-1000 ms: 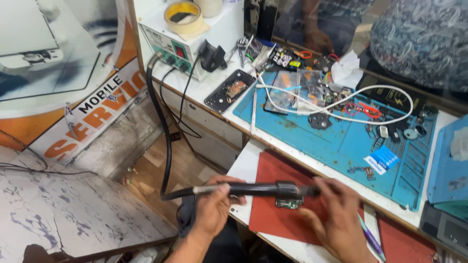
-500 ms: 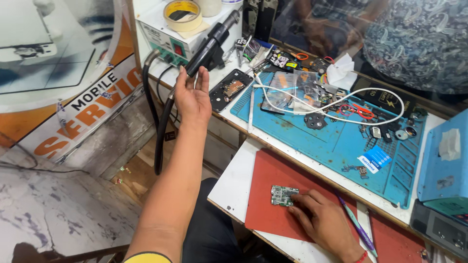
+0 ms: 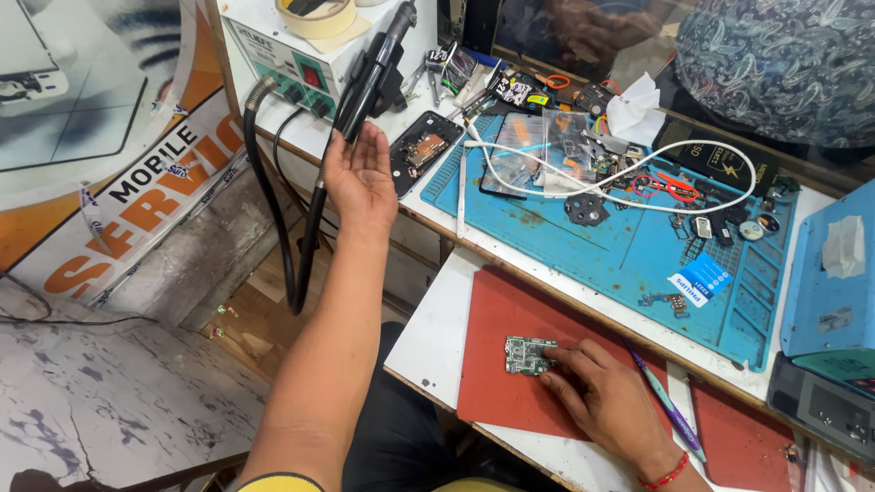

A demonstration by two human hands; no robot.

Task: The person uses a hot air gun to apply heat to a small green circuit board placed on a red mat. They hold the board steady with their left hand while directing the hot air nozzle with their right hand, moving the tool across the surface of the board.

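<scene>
On one red mat (image 3: pixel 510 314) — right hand (image 3: pixel 612 401) fingers pressing one circuit board (image 3: pixel 527 354); left hand (image 3: pixel 360 173) fingers spread beside one hot-air handpiece (image 3: pixel 369 77).

A small green circuit board (image 3: pixel 530 354) with silver parts lies flat on the red mat (image 3: pixel 492 364) at the worktop's near edge, while the black hot-air handpiece (image 3: pixel 375 68) stands tilted in its holder on the white rework station (image 3: pixel 283 55), its black hose (image 3: pixel 273 210) looping down.
</scene>
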